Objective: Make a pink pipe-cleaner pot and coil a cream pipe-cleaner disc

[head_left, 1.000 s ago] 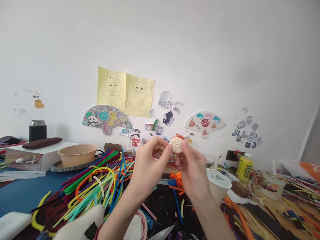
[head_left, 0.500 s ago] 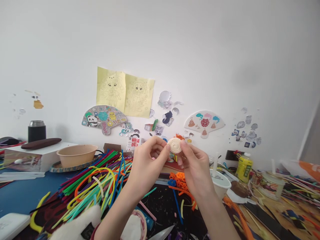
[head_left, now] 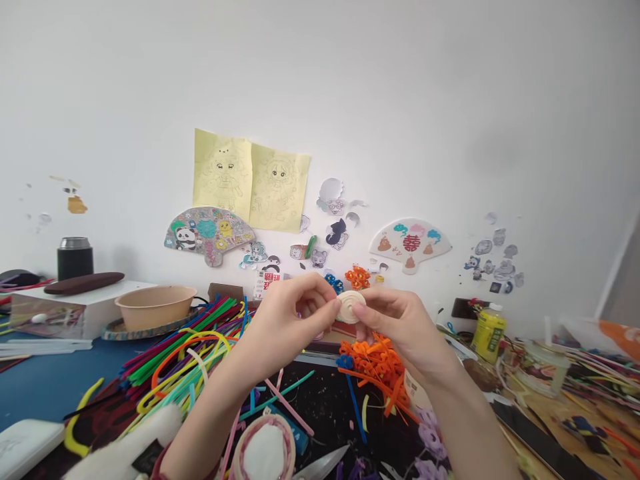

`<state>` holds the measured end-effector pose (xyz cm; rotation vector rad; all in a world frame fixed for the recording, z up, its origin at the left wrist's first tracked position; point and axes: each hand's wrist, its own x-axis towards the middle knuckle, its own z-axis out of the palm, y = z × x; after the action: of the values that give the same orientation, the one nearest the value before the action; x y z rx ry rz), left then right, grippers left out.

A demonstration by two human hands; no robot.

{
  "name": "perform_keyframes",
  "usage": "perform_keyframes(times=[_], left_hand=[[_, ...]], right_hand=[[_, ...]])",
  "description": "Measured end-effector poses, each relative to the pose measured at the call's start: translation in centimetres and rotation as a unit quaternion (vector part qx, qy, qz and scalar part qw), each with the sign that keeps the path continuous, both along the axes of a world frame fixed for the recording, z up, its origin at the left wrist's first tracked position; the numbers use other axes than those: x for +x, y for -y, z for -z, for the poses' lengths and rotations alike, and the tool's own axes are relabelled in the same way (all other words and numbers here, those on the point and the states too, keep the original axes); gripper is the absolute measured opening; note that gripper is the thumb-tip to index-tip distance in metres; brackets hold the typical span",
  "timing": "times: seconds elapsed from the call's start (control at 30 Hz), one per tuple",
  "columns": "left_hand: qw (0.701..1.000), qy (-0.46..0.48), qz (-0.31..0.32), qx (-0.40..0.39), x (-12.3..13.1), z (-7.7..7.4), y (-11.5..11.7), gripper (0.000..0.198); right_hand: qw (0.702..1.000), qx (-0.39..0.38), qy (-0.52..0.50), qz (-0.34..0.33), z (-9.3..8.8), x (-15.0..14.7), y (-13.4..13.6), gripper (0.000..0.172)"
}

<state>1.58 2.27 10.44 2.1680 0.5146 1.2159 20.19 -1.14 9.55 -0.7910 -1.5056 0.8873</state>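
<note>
Both hands are raised over a cluttered craft table and pinch a small cream-coloured coiled disc between them. My left hand grips its left edge with thumb and fingertips. On the disc's right edge, my right hand pinches with curled fingers. Beneath the hands lies a tangle of orange pipe-cleaner pieces, and a big pile of coloured pipe cleaners spreads to the left.
A beige bowl and a black flask stand at the back left. A yellow bottle and a clear cup are at the right. Scissor blades lie near the front edge. Drawings and stickers cover the wall.
Both hands have dropped slightly, and the disc has tilted flatter. My right wrist now hides the white cup that stood behind it.
</note>
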Motion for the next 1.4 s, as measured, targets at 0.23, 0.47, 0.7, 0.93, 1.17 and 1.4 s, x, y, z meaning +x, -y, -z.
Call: perform_keyframes(times=[0.23, 0.47, 0.7, 0.93, 1.17, 1.4], left_hand=[[0.995, -0.099, 0.011, 0.024, -0.8, -0.5, 0.2, 0.014], [0.990, -0.139, 0.023, 0.027, -0.8, -0.6, 0.4, 0.016], [0.988, -0.152, 0.018, 0.026, -0.7, -0.5, 0.6, 0.015], [0.988, -0.151, 0.019, 0.038, -0.7, -0.5, 0.3, 0.015], [0.990, -0.135, 0.002, 0.027, -1.0, -0.5, 0.2, 0.016], [0.989, -0.140, 0.014, 0.032, -0.7, -0.5, 0.2, 0.016]], right_hand=[[0.999, -0.012, 0.036, 0.013, -0.5, 0.9, 0.7, 0.015], [0.997, -0.019, 0.069, 0.007, -0.5, 0.6, 1.0, 0.010], [0.996, -0.018, 0.082, 0.019, -0.5, 0.8, 1.0, 0.011], [0.995, -0.007, 0.095, 0.019, -0.5, 0.8, 0.8, 0.009], [0.994, -0.001, 0.110, 0.021, -0.7, 1.5, 1.2, 0.011], [0.994, -0.008, 0.103, 0.026, -0.5, 1.1, 0.9, 0.013]])
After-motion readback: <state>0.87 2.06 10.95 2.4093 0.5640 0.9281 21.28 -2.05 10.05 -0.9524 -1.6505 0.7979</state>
